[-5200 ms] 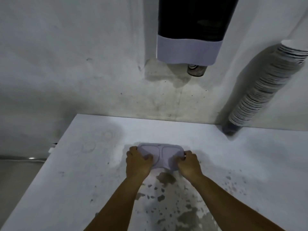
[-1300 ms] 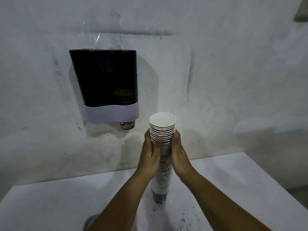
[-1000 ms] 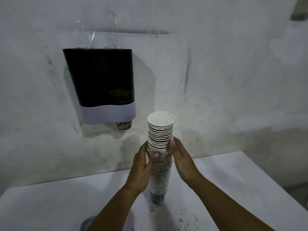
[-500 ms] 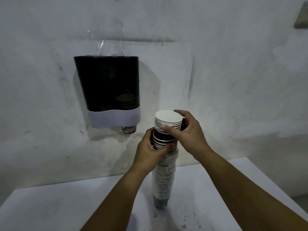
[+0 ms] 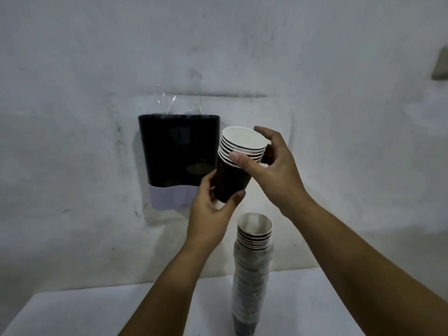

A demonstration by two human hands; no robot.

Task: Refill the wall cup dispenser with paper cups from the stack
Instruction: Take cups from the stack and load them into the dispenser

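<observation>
While the tall stack (image 5: 252, 275) stood on the desk (image 5: 72, 311) near its back edge, both hands held a small batch of cups (image 5: 236, 163) tilted before the wall dispenser (image 5: 178, 151): right hand (image 5: 271, 166) pinching the rims, left hand (image 5: 213, 209) grasping the base.

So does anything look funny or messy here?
Mostly no. Clear plastic sticks up crumpled above the dispenser. The cups are tilted, held by the left hand and right hand.

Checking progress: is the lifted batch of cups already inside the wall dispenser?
No, both hands hold the cup batch in front of the dispenser.
</observation>
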